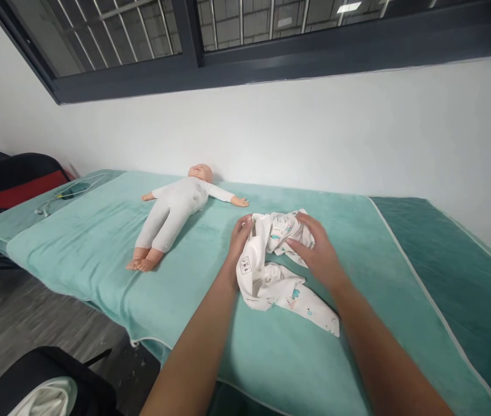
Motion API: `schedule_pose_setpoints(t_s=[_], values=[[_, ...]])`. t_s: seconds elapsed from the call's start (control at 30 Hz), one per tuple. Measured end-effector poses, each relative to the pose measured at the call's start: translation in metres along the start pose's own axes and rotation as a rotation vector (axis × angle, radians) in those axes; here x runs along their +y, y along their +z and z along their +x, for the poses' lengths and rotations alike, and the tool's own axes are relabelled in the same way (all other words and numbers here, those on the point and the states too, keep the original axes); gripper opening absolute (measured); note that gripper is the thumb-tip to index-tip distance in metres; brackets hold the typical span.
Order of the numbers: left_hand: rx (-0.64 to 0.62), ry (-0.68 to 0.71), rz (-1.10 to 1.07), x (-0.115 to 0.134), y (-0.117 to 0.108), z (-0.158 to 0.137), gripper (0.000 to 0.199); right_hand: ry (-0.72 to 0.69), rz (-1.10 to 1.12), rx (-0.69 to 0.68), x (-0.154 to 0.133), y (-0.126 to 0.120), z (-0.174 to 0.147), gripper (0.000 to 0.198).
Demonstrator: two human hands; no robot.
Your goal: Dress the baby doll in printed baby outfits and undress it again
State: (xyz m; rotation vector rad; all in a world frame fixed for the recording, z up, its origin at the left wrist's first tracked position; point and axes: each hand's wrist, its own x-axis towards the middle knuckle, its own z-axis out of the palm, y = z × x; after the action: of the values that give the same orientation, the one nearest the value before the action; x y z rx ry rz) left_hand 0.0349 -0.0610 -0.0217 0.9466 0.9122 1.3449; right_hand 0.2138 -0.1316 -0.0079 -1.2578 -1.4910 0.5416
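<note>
At the left end of the towel-covered tabletop [202, 289] lies a wire hanger [72, 193]. Next, a baby doll [171, 208] lies on its back, with its head close to the far edge. In the right half, between the far and near edges, the left hand [237, 240] pinches with its fingers the upper left border of a printed white baby garment [262, 283]. It looks light, soft and limp, not fragile, so the seams or the bound border should give the surest hold. The right hand [321, 251] curves its fingers, thumb apart, around the bunched cloth; how firmly, I cannot tell.
</note>
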Motion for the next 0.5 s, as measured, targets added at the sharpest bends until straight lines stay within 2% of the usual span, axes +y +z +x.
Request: schedule_pose_setpoints(t_s=[0.03, 0.1, 0.2, 0.27, 0.33, 0.4, 0.5], values=[[-0.048, -0.02, 0.001, 0.001, 0.002, -0.002, 0.051, -0.035, -0.156, 0.033, 0.011, 0.001, 0.004, 0.061], [-0.177, -0.076, 0.001, 0.002, 0.004, -0.005, 0.056, -0.095, -0.36, 0.002, 0.03, 0.006, 0.008, 0.063], [-0.328, -0.146, -0.041, 0.003, 0.007, -0.009, 0.064, -0.128, -0.441, -0.037, 0.041, 0.011, 0.01, 0.037], [-0.323, -0.171, -0.066, 0.004, 0.006, -0.011, 0.062, -0.126, -0.382, -0.001, 0.038, 0.01, 0.01, 0.024], [-0.252, -0.187, -0.068, 0.005, 0.005, -0.01, 0.058, -0.084, -0.256, 0.091, 0.031, 0.006, 0.009, 0.023], [-0.173, -0.191, -0.054, 0.005, 0.003, -0.008, 0.056, 0.042, -0.083, 0.239, 0.025, -0.001, 0.009, 0.027], [-0.142, -0.198, -0.04, 0.004, 0.0, -0.004, 0.056, 0.24, 0.199, 0.474, 0.02, -0.013, 0.011, 0.025]])
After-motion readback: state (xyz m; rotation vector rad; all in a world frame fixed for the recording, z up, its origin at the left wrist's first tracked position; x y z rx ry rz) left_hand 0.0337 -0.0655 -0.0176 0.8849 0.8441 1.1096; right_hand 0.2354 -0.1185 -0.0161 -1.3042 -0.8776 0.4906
